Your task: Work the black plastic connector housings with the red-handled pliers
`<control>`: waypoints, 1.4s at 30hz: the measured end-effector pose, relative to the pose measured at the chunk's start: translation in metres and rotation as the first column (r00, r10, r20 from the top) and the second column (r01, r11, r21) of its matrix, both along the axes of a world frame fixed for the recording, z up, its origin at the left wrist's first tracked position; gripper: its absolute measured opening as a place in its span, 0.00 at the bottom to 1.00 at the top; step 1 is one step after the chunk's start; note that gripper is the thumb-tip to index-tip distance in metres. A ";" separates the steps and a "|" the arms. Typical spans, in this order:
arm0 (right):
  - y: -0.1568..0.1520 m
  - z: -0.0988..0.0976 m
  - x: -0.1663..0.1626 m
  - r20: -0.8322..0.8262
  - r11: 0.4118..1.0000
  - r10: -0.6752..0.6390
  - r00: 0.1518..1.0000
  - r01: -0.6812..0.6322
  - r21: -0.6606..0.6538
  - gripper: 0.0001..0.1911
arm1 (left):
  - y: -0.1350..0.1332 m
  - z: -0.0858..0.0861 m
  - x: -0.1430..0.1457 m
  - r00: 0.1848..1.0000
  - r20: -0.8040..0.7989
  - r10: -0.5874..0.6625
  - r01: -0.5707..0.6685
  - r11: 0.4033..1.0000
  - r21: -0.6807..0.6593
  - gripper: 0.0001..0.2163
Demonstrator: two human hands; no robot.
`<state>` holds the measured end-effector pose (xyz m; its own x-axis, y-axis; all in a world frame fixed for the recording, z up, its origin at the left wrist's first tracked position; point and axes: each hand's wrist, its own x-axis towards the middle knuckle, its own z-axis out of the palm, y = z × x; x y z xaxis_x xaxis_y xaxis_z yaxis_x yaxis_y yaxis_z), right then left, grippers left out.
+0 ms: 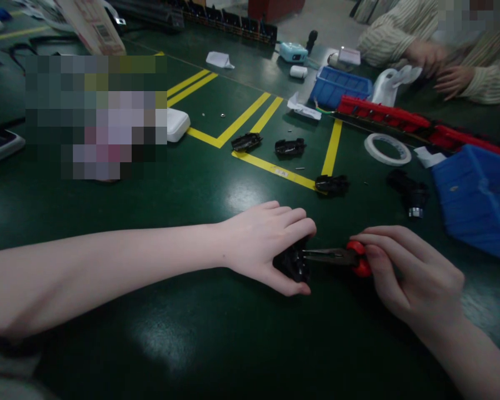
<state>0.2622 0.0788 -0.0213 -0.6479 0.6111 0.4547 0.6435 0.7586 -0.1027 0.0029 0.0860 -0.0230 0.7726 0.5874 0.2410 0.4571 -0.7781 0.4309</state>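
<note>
My left hand (266, 244) presses down over a small black plastic part (292, 265) on the green table (200, 333), fingers curled around it. My right hand (404, 272) grips red-handled pliers (341, 257); their metal jaws reach left into the black part. Three similar black parts (246, 142) (290, 147) (331, 184) lie farther back along the yellow floor-style lines. A black cylindrical piece with a metal end (412, 194) lies to the right.
A blue bin (479, 200) sits at the right edge and another blue tray (337, 86) farther back. A tape roll (387, 149), a long red rail (383, 114) and a white box (177, 123) lie around. Another person's hands (441, 66) work at the far right.
</note>
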 end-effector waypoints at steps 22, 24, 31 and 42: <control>0.003 0.002 -0.001 0.042 0.996 0.037 0.998 -0.040 0.080 0.06 | 0.002 -0.001 0.000 1.000 0.022 -0.015 0.015 1.000 -0.011 0.25; 0.004 0.001 0.000 0.044 0.997 0.033 0.999 -0.036 0.073 0.07 | 0.002 -0.001 0.000 1.000 0.018 -0.019 0.019 1.000 -0.002 0.25; 0.001 0.000 -0.006 0.033 0.996 0.031 0.999 -0.033 0.082 0.07 | 0.002 -0.002 0.000 1.000 0.019 -0.015 0.014 1.000 0.015 0.26; 0.006 -0.002 -0.003 0.032 0.994 0.060 0.998 -0.063 0.091 0.08 | 0.001 0.000 0.000 1.000 -0.024 -0.012 0.013 0.999 0.032 0.25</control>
